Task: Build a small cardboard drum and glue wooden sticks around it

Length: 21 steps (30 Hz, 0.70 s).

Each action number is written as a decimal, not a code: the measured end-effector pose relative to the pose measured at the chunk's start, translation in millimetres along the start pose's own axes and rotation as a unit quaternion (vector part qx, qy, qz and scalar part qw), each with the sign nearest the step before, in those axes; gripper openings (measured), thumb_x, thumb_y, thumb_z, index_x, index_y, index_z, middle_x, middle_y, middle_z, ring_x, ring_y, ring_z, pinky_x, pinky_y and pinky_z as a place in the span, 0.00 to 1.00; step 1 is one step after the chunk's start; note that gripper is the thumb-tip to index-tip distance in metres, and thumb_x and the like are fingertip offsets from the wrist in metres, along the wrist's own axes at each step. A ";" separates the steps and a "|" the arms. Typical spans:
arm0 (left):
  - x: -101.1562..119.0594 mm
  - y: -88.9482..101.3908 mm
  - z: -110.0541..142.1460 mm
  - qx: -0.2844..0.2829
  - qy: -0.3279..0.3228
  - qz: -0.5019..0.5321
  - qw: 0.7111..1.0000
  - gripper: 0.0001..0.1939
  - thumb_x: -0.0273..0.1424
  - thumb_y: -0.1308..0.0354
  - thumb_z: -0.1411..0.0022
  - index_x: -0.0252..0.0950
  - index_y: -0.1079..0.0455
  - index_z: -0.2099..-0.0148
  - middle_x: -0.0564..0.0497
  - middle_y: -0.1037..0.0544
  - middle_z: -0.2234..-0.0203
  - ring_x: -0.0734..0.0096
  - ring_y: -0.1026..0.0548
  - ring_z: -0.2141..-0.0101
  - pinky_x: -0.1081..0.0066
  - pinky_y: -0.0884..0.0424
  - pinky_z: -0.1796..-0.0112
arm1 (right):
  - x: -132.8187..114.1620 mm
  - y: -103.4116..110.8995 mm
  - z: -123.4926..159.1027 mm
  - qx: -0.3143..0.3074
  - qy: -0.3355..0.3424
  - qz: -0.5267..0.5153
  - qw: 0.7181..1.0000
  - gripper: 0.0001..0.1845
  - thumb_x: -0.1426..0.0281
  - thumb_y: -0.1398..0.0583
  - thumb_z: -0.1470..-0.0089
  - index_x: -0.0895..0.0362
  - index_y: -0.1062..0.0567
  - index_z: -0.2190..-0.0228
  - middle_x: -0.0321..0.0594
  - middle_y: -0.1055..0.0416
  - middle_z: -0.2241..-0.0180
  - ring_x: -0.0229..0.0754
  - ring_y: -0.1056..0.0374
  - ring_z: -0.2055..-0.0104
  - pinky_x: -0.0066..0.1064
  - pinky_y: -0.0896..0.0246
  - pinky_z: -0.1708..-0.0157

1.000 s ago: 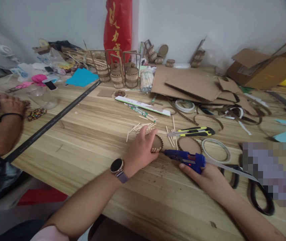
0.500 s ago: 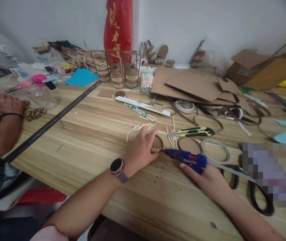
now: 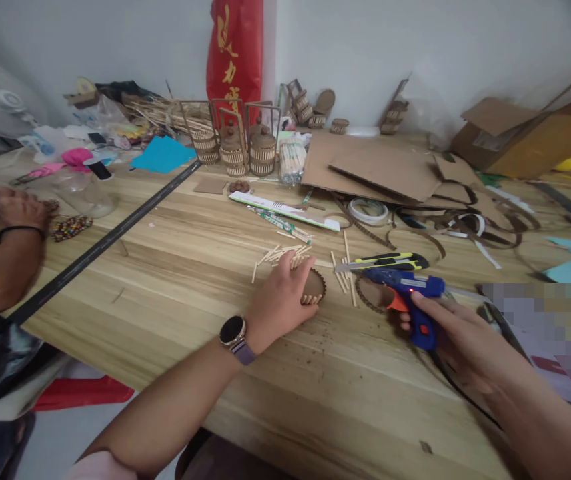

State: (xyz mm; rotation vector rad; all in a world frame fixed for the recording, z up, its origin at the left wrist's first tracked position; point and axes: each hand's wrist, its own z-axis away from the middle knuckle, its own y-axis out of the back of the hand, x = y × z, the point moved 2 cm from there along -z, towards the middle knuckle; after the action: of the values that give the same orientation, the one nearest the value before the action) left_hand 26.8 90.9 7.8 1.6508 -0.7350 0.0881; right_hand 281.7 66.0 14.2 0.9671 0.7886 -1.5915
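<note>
My left hand (image 3: 281,293), with a watch on its wrist, curls its fingers and thumb round a small cardboard disc (image 3: 313,285) with a corrugated rim. Short stick pieces stand along the disc's near and far edge. In my right hand (image 3: 445,323) is a blue hot glue gun (image 3: 405,287), its nozzle pointing left and its red light lit. The gun hovers over a second rimmed disc (image 3: 371,293) and partly hides it. Loose cut sticks (image 3: 278,253) lie behind my left hand. A utility knife (image 3: 385,262) rests just beyond the gun.
Small stick baskets (image 3: 234,157) with tall handles stand at the back. Cardboard sheets (image 3: 380,167) and tape rolls (image 3: 368,211) lie at the back right. On the left, another person's hands (image 3: 20,210) are beside a beaded piece (image 3: 72,228) and a clear jar (image 3: 83,193).
My right hand has lifted the glue gun up and to the right, away from the disc in my left hand. My left hand has barely moved.
</note>
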 end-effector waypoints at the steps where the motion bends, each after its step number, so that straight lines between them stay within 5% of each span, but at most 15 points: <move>1: 0.1 -0.1 0.2 0.000 0.000 -0.002 1.000 0.41 0.30 0.31 0.48 0.38 0.48 0.37 0.33 0.48 0.37 0.42 0.37 0.41 0.47 0.32 0.46 | -2.6 2.5 -0.9 -0.009 -0.004 0.007 1.000 0.20 0.58 0.28 0.67 0.54 0.22 0.72 0.39 0.23 0.73 0.38 0.29 0.73 0.27 0.30 0.74; 4: -0.4 -0.8 0.9 0.003 -0.007 -0.008 1.000 0.42 0.30 0.31 0.48 0.37 0.48 0.37 0.32 0.47 0.37 0.42 0.37 0.40 0.48 0.33 0.45 | -9.5 14.2 -5.5 -0.028 0.048 0.100 0.993 0.18 0.54 0.31 0.63 0.53 0.22 0.72 0.41 0.22 0.70 0.44 0.26 0.68 0.33 0.27 0.69; 6: -1.1 -1.2 1.0 0.004 -0.010 -0.009 1.000 0.42 0.30 0.31 0.48 0.37 0.48 0.37 0.32 0.47 0.37 0.42 0.37 0.40 0.48 0.33 0.45 | -13.3 23.7 -8.2 -0.004 0.119 0.243 0.963 0.18 0.50 0.35 0.57 0.52 0.22 0.73 0.40 0.22 0.73 0.46 0.27 0.71 0.35 0.30 0.73; 10: -1.5 -0.9 0.5 0.006 -0.008 -0.005 1.000 0.41 0.30 0.31 0.48 0.38 0.48 0.37 0.33 0.47 0.37 0.41 0.37 0.41 0.47 0.32 0.47 | -18.9 28.8 -6.0 0.113 0.285 0.504 0.807 0.18 0.52 0.43 0.47 0.52 0.22 0.71 0.44 0.25 0.77 0.49 0.31 0.77 0.38 0.39 0.78; 15: -0.1 0.6 0.2 0.002 -0.005 0.001 1.000 0.41 0.30 0.31 0.49 0.37 0.47 0.37 0.33 0.46 0.38 0.42 0.37 0.40 0.49 0.32 0.45 | -14.5 -12.4 -0.4 0.043 0.461 0.553 0.693 0.15 0.61 0.47 0.39 0.55 0.23 0.65 0.47 0.23 0.66 0.52 0.28 0.64 0.41 0.35 0.64; 21: -0.1 0.7 -0.3 0.007 -0.012 0.003 1.000 0.42 0.29 0.31 0.49 0.36 0.48 0.37 0.33 0.46 0.38 0.42 0.38 0.39 0.50 0.33 0.45 | -9.6 -71.3 -9.9 0.000 0.468 0.676 0.569 0.14 0.70 0.47 0.39 0.59 0.22 0.66 0.48 0.26 0.68 0.48 0.34 0.64 0.37 0.42 0.62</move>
State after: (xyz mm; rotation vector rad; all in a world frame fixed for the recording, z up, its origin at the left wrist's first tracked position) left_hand 26.5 91.2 8.5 1.6650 -0.7583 0.0772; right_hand 215.1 94.4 19.0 1.7775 0.3780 0.3926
